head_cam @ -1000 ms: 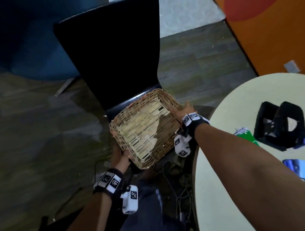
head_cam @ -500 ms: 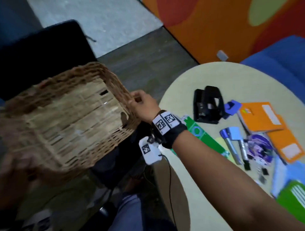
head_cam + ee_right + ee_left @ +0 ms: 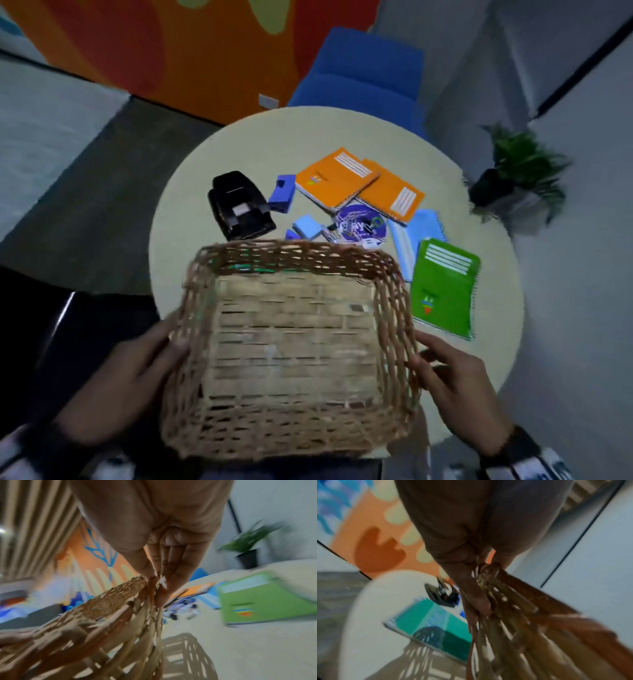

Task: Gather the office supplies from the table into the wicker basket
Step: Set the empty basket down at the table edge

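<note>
I hold the empty wicker basket (image 3: 294,253) low over the near edge of the round cream table (image 3: 274,137). My left hand (image 3: 137,370) grips its left wall (image 3: 522,615). My right hand (image 3: 452,380) pinches the right rim (image 3: 109,601) between thumb and fingers (image 3: 164,574). Beyond the basket lie a black hole punch (image 3: 239,205), two orange notebooks (image 3: 337,178), a green notebook (image 3: 443,291), a light blue notebook (image 3: 418,233), a purple round pack (image 3: 361,226) and small blue pieces (image 3: 282,193). A teal notebook (image 3: 433,626) lies partly under the basket.
A blue chair (image 3: 363,75) stands behind the table against an orange wall. A potted plant (image 3: 513,178) sits on the floor to the right. A black chair (image 3: 68,342) is at my left, close to the table's edge.
The basket came up off the black chair and swung right, over the table's near edge. Both hands stayed on its sides. My view turned from the chair to the table.
</note>
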`<act>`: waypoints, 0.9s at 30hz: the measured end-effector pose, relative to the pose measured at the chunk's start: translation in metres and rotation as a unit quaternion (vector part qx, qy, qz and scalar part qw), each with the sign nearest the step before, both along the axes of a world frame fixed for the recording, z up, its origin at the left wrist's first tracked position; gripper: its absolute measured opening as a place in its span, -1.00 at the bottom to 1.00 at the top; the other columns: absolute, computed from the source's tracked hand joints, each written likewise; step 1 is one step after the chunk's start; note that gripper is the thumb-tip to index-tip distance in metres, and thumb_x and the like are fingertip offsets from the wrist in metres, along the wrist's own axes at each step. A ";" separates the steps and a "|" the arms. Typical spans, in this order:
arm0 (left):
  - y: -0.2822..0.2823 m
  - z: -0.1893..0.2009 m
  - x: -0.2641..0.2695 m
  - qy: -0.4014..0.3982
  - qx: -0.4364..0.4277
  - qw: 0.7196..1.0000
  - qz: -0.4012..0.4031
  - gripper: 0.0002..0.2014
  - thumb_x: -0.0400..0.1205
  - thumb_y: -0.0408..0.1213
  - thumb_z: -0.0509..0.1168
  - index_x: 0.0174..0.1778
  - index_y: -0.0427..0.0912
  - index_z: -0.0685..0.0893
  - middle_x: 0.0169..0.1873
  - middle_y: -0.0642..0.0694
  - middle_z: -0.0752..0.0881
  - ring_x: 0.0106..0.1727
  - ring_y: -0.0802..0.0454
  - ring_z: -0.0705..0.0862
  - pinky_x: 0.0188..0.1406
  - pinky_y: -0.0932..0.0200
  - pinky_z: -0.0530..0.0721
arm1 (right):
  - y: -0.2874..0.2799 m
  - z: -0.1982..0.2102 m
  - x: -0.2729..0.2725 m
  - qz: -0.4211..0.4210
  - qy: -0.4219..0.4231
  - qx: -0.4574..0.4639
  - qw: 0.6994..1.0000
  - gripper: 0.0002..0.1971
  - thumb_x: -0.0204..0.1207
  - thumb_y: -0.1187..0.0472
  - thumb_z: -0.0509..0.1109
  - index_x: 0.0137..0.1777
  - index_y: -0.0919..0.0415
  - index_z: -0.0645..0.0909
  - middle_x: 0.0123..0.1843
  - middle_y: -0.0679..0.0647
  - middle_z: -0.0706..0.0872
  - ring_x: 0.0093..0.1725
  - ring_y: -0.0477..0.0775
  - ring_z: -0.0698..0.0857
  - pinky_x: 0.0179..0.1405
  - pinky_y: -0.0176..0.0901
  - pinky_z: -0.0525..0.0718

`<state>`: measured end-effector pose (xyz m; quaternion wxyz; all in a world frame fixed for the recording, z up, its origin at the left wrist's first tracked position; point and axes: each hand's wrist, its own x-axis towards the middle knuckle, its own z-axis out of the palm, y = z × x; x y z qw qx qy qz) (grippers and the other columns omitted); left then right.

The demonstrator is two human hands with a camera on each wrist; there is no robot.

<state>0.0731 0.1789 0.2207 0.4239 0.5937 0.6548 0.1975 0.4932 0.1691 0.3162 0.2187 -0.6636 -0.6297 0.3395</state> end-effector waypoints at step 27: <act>0.071 -0.003 0.062 -0.024 -0.081 0.992 0.089 -0.68 0.54 0.10 0.32 0.01 -0.06 0.69 -0.05 -0.13 0.78 -0.03 -0.08 0.78 0.06 -0.01 0.71 | 0.026 0.003 0.029 -0.106 -0.163 0.025 0.981 -0.54 0.49 0.12 0.47 0.39 0.13 0.55 0.25 0.14 0.72 0.19 0.16 0.70 0.18 0.11 0.69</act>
